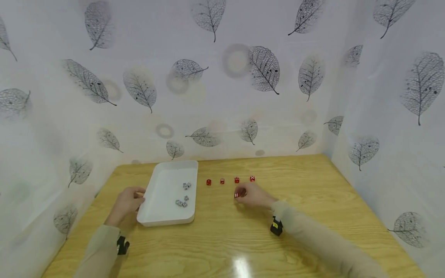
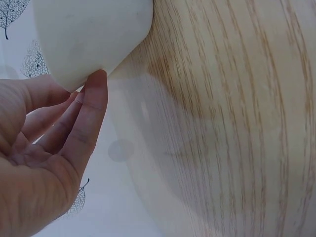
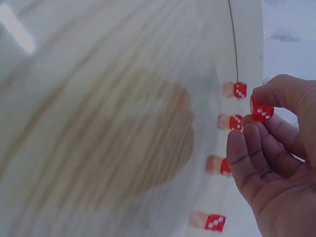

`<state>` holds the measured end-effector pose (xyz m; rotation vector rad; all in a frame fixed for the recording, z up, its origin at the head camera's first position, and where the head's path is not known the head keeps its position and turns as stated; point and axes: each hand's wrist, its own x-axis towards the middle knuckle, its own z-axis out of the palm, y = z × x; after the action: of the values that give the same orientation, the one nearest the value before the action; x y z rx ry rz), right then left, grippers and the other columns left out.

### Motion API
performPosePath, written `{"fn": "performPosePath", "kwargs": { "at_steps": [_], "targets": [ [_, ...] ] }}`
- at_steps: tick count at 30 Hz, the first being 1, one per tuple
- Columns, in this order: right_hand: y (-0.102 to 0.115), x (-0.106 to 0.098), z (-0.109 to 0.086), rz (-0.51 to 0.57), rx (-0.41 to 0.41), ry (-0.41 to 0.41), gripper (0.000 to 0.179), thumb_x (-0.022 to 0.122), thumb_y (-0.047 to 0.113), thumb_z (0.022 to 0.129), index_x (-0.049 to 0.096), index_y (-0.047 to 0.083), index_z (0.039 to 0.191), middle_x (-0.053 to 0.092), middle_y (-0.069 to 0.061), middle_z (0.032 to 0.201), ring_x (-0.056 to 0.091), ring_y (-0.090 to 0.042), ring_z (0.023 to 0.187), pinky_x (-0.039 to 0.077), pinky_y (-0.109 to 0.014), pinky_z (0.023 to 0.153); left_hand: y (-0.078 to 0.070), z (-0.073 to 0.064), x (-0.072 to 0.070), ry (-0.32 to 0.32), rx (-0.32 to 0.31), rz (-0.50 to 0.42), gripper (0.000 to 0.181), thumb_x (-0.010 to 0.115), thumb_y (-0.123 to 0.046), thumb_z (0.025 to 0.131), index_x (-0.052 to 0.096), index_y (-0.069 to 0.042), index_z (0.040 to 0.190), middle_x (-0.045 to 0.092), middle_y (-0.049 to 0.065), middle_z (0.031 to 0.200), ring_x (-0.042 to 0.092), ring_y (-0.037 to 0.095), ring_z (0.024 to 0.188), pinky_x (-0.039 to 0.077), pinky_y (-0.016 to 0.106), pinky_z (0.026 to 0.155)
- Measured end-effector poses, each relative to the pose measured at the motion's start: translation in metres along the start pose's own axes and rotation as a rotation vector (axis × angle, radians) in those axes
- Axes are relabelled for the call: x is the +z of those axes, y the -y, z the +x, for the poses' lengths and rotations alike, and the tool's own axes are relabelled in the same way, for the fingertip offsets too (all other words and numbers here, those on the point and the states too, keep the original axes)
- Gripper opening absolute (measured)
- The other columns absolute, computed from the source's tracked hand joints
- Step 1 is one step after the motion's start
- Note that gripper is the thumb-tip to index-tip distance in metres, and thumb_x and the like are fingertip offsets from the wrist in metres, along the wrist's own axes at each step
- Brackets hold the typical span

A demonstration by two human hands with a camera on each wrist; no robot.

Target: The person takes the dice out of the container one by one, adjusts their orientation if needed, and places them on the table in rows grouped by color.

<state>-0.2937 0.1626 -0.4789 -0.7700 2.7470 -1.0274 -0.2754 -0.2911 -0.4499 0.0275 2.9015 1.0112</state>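
My right hand (image 1: 256, 196) pinches a red die (image 3: 262, 109) between thumb and fingers, just above the table. White pips show on it in the right wrist view. Beyond that hand, several more red dice (image 1: 222, 181) stand apart in a row on the wood. At the left, my left hand (image 1: 126, 204) grips the near left side of a white rectangular tray (image 1: 163, 222); thumb and fingertips meet at its wall in the left wrist view. Inside the tray lie several pale dice (image 1: 186, 198) with dark pips, in two loose groups.
Under everything is a wood-grain table (image 1: 222, 247), with a glare spot near its front. A white curtain (image 1: 222, 96) printed with dark leaves hangs behind the table and along both sides. Each wrist wears a black strap device (image 1: 276, 226).
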Motion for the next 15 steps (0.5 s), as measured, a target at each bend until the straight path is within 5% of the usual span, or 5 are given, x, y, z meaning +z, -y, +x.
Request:
{"fn": "performPosePath", "kwargs": {
  "at_steps": [15],
  "targets": [
    [-0.032, -0.035, -0.009, 0.023, 0.097, -0.122, 0.012, 0.071, 0.01, 0.085, 0.071, 0.008, 0.097, 0.068, -0.001, 0.089, 0.062, -0.012, 0.082, 0.054, -0.028, 0.076, 0.001, -0.001, 0.0, 0.016, -0.014, -0.047, 0.037, 0.054, -0.002, 0.094, 0.054, 0.013, 0.128, 0.065, 0.031, 0.107, 0.068, 0.026, 0.081, 0.059, 0.034, 0.063]
  ]
}}
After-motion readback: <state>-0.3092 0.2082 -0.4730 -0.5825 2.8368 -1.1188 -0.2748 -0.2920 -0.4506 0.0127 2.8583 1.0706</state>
